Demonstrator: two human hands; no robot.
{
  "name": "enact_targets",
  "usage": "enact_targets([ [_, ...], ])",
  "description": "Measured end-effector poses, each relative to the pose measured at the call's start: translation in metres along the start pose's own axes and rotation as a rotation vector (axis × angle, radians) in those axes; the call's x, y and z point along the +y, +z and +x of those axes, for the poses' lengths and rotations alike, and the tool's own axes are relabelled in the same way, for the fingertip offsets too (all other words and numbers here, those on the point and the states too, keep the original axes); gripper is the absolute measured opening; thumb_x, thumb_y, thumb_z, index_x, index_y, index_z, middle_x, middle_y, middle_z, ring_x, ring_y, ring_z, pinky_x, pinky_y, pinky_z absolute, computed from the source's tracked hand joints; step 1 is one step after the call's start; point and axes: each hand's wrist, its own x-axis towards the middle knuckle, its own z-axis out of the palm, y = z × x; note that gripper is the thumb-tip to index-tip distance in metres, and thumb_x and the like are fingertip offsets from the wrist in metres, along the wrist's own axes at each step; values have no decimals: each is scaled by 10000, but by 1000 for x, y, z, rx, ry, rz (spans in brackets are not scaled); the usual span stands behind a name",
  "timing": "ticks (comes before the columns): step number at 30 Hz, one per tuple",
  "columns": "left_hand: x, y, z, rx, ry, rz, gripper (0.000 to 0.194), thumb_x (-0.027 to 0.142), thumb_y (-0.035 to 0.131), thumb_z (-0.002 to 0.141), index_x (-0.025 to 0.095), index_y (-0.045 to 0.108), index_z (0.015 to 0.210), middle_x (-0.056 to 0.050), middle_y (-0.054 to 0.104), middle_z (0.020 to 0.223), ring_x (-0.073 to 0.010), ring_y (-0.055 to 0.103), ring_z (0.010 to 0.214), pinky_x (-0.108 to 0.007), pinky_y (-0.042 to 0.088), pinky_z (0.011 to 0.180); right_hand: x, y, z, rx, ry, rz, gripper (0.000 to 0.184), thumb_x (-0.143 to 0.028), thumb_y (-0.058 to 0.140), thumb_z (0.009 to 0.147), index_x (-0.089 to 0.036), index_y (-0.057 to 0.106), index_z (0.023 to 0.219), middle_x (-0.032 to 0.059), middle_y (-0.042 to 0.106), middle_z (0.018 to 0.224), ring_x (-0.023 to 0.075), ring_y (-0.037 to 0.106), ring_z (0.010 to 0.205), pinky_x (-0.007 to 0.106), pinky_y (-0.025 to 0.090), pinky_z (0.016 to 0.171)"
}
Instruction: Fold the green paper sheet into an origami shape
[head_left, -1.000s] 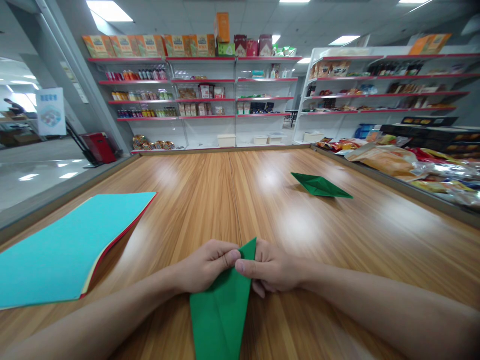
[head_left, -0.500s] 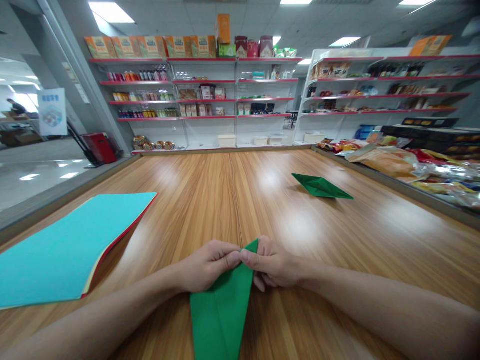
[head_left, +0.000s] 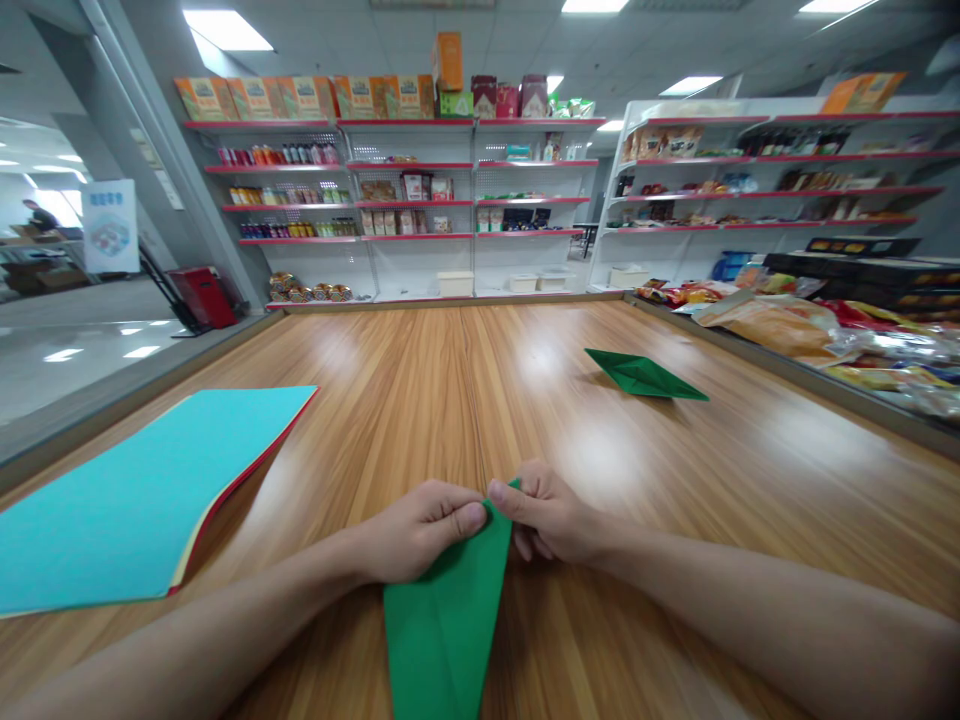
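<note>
A folded sheet of green paper [head_left: 454,610] lies near the front of the table, narrowing to a point at its far end. My left hand [head_left: 424,530] grips its left edge, thumb on top and fingers curled beneath. At the far tip, my right hand [head_left: 547,515] pinches the paper between thumb and bent fingers. The near end of the paper runs out of the bottom of the view. Farther off to the right rests a green folded paper boat [head_left: 646,375], apart from both hands.
A stack of coloured paper [head_left: 150,490], turquoise on top, lies at the left. The wooden table [head_left: 390,390] has a raised rim [head_left: 450,301]. Packaged snacks [head_left: 810,325] are heaped beyond its right edge. Stocked shelves [head_left: 409,235] stand behind, and a person [head_left: 39,217] is far left.
My right hand has slid slightly away and to the right along the paper's edge to its tip. My left hand has stayed nearly still. The boat and stack have not moved.
</note>
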Motion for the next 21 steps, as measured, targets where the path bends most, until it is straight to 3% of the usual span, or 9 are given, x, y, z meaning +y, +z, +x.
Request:
enact_targets([
  [4,-3,0,-1,20,-40,-24,525,558,384,926,106,607,776,-20,529,678,-141,476,626,-241,400,584,0,0,1,98,22,4,716,-693,428,828,-155,448,357,-16,382,274,38,301,233,177,144,256],
  [10,-4,-1,-1,10,-55,-29,522,561,378,922,105,594,787,-8,465,663,-124,396,597,-234,343,544,2,-1,1,58,53,52,725,-689,420,832,-148,466,353,-10,385,271,39,295,222,175,130,241],
  [21,-2,-1,-1,-10,-27,37,536,567,373,926,113,571,722,11,436,621,-109,390,564,-215,330,501,0,-3,1,58,100,70,680,-682,443,817,-148,481,397,-16,419,306,45,303,223,172,149,228],
])
